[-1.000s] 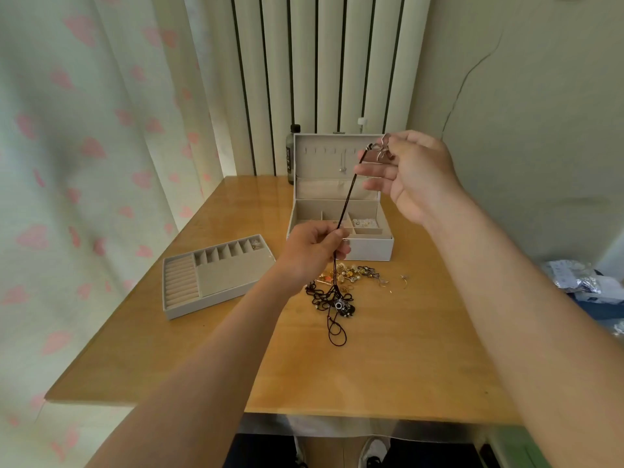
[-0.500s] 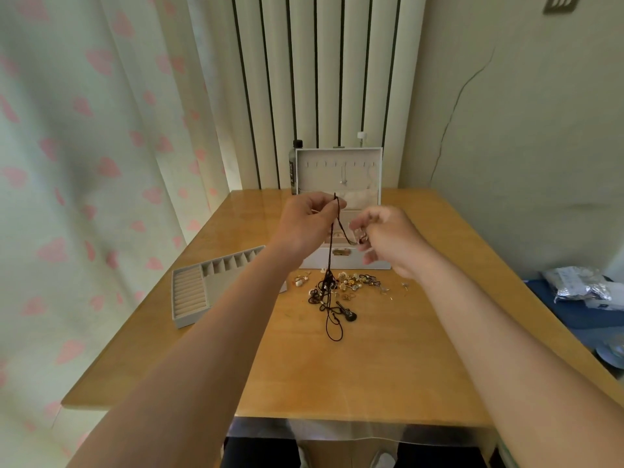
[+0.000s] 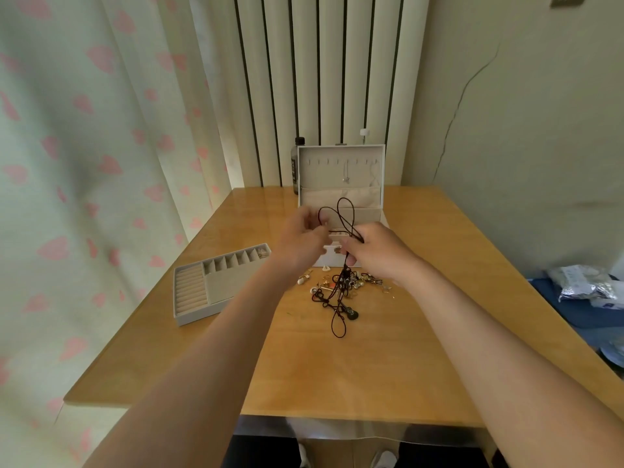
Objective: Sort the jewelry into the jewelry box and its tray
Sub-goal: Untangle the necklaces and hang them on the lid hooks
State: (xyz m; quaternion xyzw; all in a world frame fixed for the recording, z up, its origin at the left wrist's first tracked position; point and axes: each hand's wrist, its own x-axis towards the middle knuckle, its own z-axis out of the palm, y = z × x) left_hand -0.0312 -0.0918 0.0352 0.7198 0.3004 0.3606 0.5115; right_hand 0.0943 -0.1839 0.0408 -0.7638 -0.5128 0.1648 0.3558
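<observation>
Black cord necklace, light, limp and tangle-prone, loops between the left hand and right hand, both pinching it, at twelve o'clock from the jewelry pile; I'd grip near its knots.

I note R hand has dropped beside L hand; cord, prev. taut, now loops above both.

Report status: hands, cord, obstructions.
Left hand, right hand pinching dark cord. Lower end trails into jewelry pile. Jewelry box open behind hands.
</observation>
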